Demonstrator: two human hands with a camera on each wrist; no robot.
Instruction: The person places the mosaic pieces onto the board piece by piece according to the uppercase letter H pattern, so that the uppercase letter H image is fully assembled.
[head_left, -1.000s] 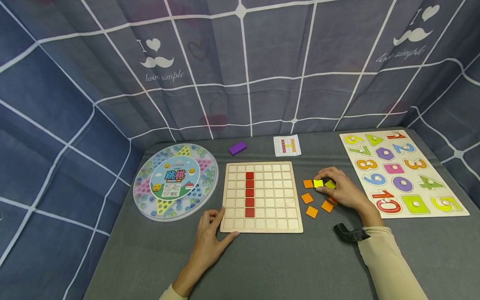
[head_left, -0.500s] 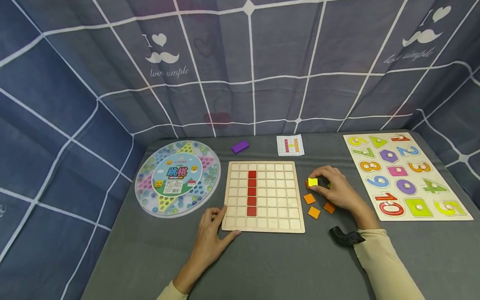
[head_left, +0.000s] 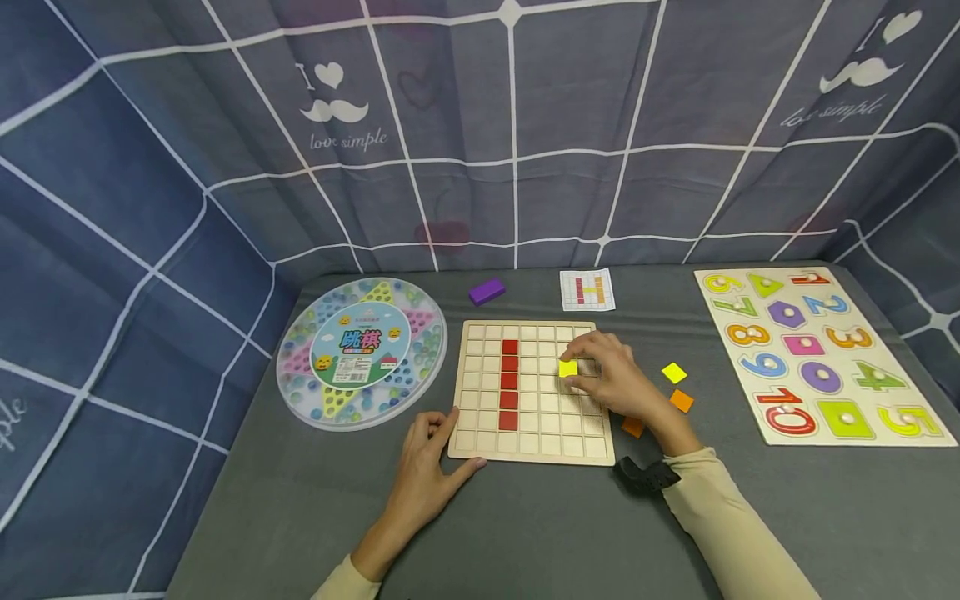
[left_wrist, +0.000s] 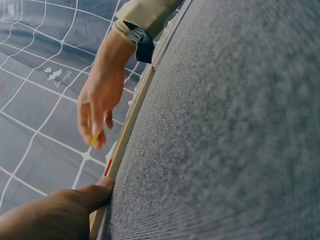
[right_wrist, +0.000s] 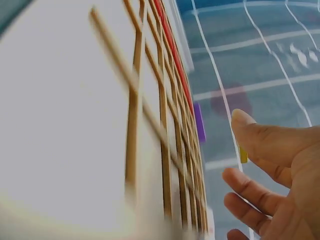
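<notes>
A yellow square tile (head_left: 567, 368) is pinched between the thumb and fingers of my right hand (head_left: 618, 379), above the right part of a wooden grid board (head_left: 540, 433). In the right wrist view, the tile's edge (right_wrist: 243, 154) shows beside the thumb, apart from the board. A column of red tiles (head_left: 509, 381) fills cells left of the board's middle. My left hand (head_left: 423, 479) rests at the near left corner, its index finger touching the left side and its thumb (left_wrist: 102, 187) on the near edge.
Right of the board lie another yellow tile (head_left: 674, 372) and orange tiles (head_left: 681, 401), some partly hidden by the right hand. Behind are a purple block (head_left: 487, 292) and a pattern card (head_left: 587, 290). A round marble game (head_left: 360, 354) lies left, a number puzzle (head_left: 825, 358) right.
My right hand has lifted the yellow tile from beside the orange tiles and carried it left over the board. The left hand stays at the corner; the head view has shifted slightly.
</notes>
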